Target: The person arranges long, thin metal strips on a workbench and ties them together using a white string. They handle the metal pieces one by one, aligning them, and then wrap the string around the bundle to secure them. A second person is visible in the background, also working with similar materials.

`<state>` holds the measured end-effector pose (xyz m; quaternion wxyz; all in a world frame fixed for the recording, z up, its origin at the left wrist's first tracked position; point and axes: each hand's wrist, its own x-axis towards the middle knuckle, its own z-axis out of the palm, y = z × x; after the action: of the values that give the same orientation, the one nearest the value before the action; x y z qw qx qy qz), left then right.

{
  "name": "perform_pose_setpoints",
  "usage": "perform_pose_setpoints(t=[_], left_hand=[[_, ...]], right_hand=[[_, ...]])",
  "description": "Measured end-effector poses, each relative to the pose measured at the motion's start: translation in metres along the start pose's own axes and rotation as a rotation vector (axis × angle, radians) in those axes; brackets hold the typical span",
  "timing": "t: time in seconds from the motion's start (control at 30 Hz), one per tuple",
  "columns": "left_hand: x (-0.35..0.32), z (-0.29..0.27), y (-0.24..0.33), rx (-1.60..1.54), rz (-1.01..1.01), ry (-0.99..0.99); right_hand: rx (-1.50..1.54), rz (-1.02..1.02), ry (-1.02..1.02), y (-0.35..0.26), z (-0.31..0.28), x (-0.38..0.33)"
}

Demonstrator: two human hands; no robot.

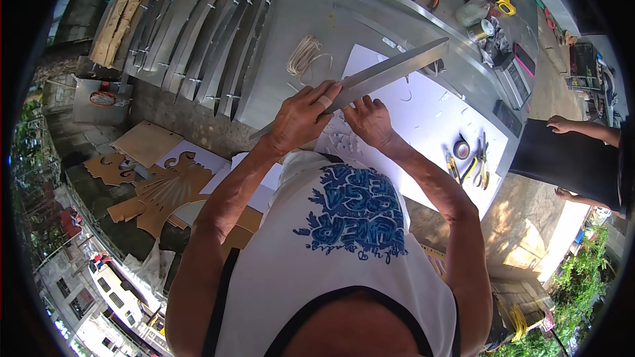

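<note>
A long grey metal strip [397, 69] slants across in front of me, its far end raised to the right over a white sheet [423, 112]. My left hand [304, 116] is closed around its near part, with a pale band wrapped on one finger. Close beside it, my right hand [370, 121] has its fingers curled against the strip's lower edge; what lies under those fingertips is hidden. Small white scraps [342, 143] are scattered on the sheet below my hands. A coil of pale cord [304, 56] lies on the metal table just beyond my left hand.
Several similar dark strips [221, 43] with white ties lie at the table's left. Pliers [483, 165] and a tape roll [461, 150] rest on the sheet's right. Cardboard cutouts [172, 185] lie low on the left. Another person's arm [585, 129] is beside a black panel [562, 162].
</note>
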<state>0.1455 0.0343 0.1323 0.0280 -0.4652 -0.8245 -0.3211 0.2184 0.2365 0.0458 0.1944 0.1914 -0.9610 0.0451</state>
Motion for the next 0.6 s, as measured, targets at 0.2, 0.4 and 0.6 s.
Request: perform_pose_setpoints(t=[0.2, 0.4, 0.6], left_hand=[[-0.004, 0.002, -0.015, -0.332, -0.219, 0.048], [-0.011, -0.013, -0.035, -0.805, -0.743, 0.005], [-0.022, -0.019, -0.049, -1.249, -0.808, 0.114]], right_hand=[[-0.003, -0.042, -0.062, 0.01, -0.026, 0.006], [-0.048, 0.031, -0.152, 0.031, -0.036, -0.02], [0.534, 0.486, 0.09, 0.011, -0.054, 0.024]])
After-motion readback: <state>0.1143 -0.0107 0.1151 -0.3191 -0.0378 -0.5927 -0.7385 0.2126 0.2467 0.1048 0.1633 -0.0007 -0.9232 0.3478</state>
